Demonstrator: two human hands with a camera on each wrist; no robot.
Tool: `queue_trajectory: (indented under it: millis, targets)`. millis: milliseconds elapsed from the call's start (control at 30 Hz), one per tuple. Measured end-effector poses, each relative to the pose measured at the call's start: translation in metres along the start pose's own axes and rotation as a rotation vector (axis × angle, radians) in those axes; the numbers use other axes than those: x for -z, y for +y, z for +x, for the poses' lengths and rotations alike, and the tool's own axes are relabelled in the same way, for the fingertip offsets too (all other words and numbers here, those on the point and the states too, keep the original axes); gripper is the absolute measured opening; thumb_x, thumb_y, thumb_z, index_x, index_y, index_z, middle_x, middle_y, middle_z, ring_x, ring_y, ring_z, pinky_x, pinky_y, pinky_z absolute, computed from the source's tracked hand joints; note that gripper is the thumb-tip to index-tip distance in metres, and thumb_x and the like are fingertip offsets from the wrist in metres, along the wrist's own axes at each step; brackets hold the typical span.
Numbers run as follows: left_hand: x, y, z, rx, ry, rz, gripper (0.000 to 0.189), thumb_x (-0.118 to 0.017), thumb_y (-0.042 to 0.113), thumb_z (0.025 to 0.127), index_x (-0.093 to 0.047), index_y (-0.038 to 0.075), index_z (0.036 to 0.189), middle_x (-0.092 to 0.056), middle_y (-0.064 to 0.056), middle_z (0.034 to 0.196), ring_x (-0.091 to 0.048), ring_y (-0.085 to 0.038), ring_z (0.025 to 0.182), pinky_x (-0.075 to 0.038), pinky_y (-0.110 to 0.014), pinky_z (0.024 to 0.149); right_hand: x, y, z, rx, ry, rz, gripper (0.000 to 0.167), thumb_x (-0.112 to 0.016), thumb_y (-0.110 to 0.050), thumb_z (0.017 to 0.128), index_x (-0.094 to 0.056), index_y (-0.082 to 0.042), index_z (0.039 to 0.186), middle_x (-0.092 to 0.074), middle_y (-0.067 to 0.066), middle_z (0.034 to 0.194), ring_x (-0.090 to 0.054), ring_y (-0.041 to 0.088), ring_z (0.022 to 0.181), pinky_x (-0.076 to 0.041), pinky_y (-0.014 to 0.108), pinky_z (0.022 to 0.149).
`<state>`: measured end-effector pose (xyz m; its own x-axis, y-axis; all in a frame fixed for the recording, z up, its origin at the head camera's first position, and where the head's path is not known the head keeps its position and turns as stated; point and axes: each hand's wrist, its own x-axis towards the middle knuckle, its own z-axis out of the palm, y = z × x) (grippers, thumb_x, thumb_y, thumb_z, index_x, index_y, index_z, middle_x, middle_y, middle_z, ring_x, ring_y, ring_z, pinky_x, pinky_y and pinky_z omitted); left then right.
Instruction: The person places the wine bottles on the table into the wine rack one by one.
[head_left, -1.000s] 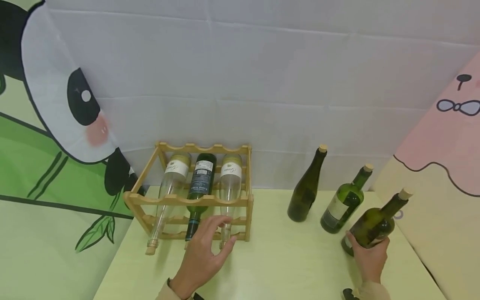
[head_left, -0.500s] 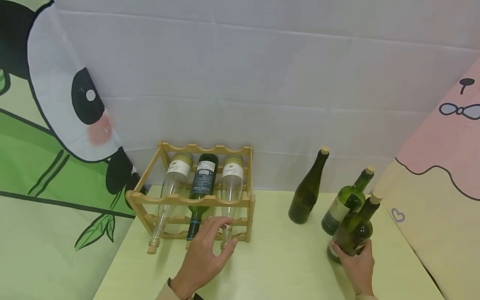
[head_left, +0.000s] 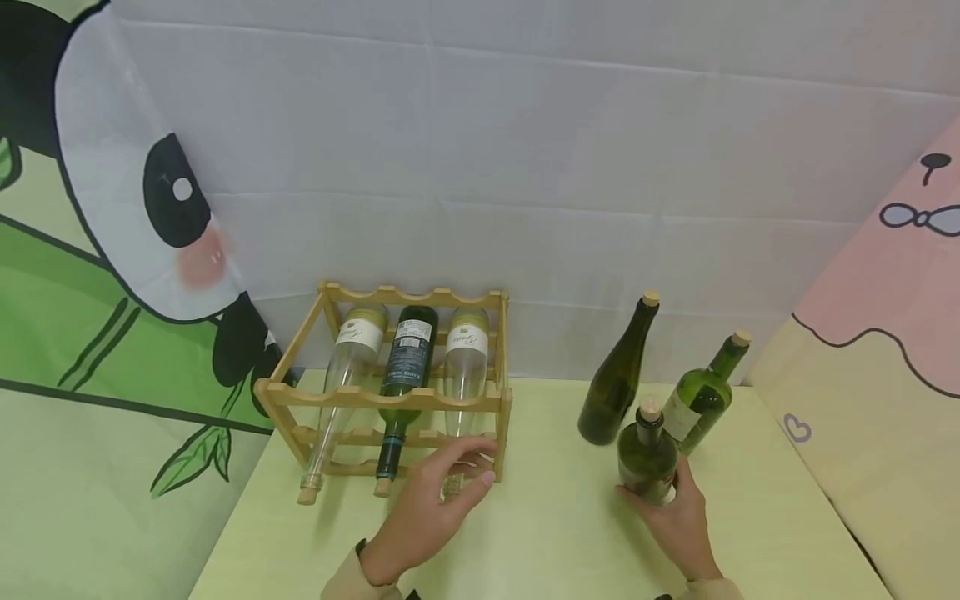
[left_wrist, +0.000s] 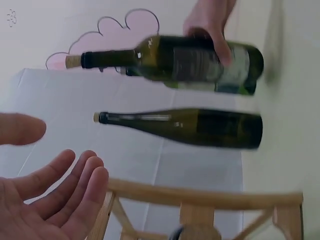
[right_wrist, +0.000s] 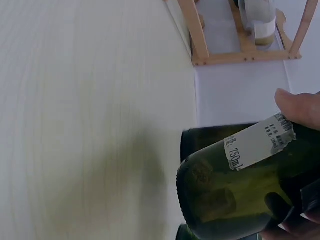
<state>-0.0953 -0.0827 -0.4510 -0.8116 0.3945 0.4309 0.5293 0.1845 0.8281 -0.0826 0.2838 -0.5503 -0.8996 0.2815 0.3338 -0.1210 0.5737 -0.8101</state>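
My right hand [head_left: 681, 523] grips a corked green wine bottle [head_left: 647, 462] low on its body. In the right wrist view that bottle's base [right_wrist: 200, 210] shows, with a white 750 ml label under my thumb and a shadow on the table. My left hand [head_left: 438, 507] hovers before the wooden wine rack [head_left: 283, 395], fingers loosely bent and holding nothing; it partly hides a clear bottle's neck. Lying in the rack are a clear bottle [head_left: 347, 371], a dark green bottle [head_left: 408, 367] and a second clear bottle [head_left: 466, 371], necks toward me.
A slender dark bottle [head_left: 615, 379] stands upright behind the held one. Right of it stands a green bottle with a pale label [head_left: 681, 417], close to the held bottle. The pale yellow table [head_left: 555, 533] meets a white cloth backdrop [head_left: 540, 267] at the back.
The right hand has carried the green bottle leftward, from the far right past the front of the labelled bottle. My left hand has shifted slightly right. The racked bottles stay put.
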Motion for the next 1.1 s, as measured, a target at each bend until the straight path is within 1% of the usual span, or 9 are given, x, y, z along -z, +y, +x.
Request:
queue_trajectory:
  millis: [100,233,400,500,633,767,867,1000,1100]
  targets:
    - [-0.004,0.004,0.005,0.036,-0.054,-0.143,0.026,-0.058,0.015,0.113,-0.065,0.021,0.137,-0.07,0.0,0.128,-0.07,-0.022,0.111,-0.061,-0.038,0.094,-0.007,-0.004,0.001,0.045,-0.035,0.018,0.093,-0.1,-0.005,0.073,-0.048,-0.005,0.15,-0.062,0.008,0.142,-0.045,-0.014,0.127,-0.03,0.004,0.106]
    - [-0.01,0.008,0.013,0.111,-0.135,-0.334,0.023,-0.049,0.015,0.116,-0.066,0.008,0.131,-0.069,-0.017,0.122,-0.07,-0.028,0.105,-0.063,-0.041,0.088,-0.014,-0.01,0.003,0.11,-0.055,0.047,0.093,-0.1,-0.001,0.07,-0.051,-0.004,0.148,-0.064,0.009,0.14,-0.048,-0.011,0.13,-0.031,0.007,0.109]
    - [-0.014,0.01,0.023,0.218,-0.241,-0.458,0.034,-0.045,0.022,0.118,-0.066,-0.004,0.124,-0.069,-0.027,0.113,-0.072,-0.025,0.095,-0.065,-0.041,0.082,-0.021,-0.017,0.007,0.217,-0.058,0.056,0.095,-0.101,0.003,0.067,-0.053,-0.007,0.149,-0.065,0.009,0.14,-0.049,-0.01,0.129,-0.033,0.008,0.108]
    - [-0.012,0.01,0.027,0.277,-0.292,-0.485,0.041,-0.043,0.026,0.118,-0.065,-0.008,0.123,-0.071,-0.027,0.109,-0.073,-0.024,0.091,-0.065,-0.038,0.081,-0.024,-0.022,0.01,0.277,-0.07,0.067,0.097,-0.1,0.006,0.066,-0.054,-0.009,0.15,-0.066,0.01,0.141,-0.05,-0.009,0.13,-0.035,0.008,0.108]
    - [-0.008,0.011,0.032,0.334,-0.348,-0.49,0.046,-0.042,0.029,0.118,-0.064,-0.012,0.123,-0.074,-0.026,0.107,-0.074,-0.021,0.088,-0.064,-0.035,0.08,-0.026,-0.026,0.015,0.318,-0.095,0.054,0.101,-0.1,0.011,0.063,-0.055,-0.011,0.151,-0.065,0.01,0.142,-0.05,-0.007,0.133,-0.034,0.008,0.109]
    - [-0.007,0.01,0.036,0.42,-0.425,-0.531,0.051,-0.043,0.036,0.118,-0.066,-0.009,0.125,-0.076,-0.024,0.105,-0.075,-0.016,0.083,-0.064,-0.034,0.079,-0.026,-0.026,0.018,0.392,-0.118,0.045,0.107,-0.097,0.019,0.057,-0.055,-0.01,0.151,-0.064,0.011,0.143,-0.05,-0.001,0.137,-0.034,0.011,0.112]
    - [-0.007,0.01,0.038,0.487,-0.468,-0.561,0.052,-0.045,0.041,0.116,-0.067,-0.005,0.125,-0.078,-0.022,0.105,-0.076,-0.016,0.08,-0.065,-0.035,0.078,-0.026,-0.026,0.02,0.452,-0.145,0.069,0.109,-0.096,0.024,0.055,-0.055,-0.007,0.151,-0.062,0.013,0.146,-0.049,0.004,0.141,-0.034,0.014,0.116]
    - [-0.005,0.011,0.037,0.521,-0.487,-0.546,0.049,-0.047,0.041,0.115,-0.065,-0.004,0.122,-0.079,-0.022,0.102,-0.078,-0.016,0.078,-0.065,-0.036,0.077,-0.027,-0.028,0.023,0.507,-0.183,0.064,0.11,-0.096,0.025,0.054,-0.054,-0.006,0.151,-0.058,0.016,0.149,-0.048,0.014,0.144,-0.031,0.018,0.12]
    - [-0.002,0.011,0.037,0.507,-0.501,-0.528,0.05,-0.047,0.039,0.116,-0.067,-0.006,0.122,-0.079,-0.022,0.102,-0.077,-0.014,0.078,-0.065,-0.034,0.077,-0.028,-0.032,0.027,0.549,-0.193,0.025,0.108,-0.095,0.024,0.053,-0.056,-0.005,0.149,-0.058,0.017,0.149,-0.048,0.026,0.145,-0.028,0.022,0.124]
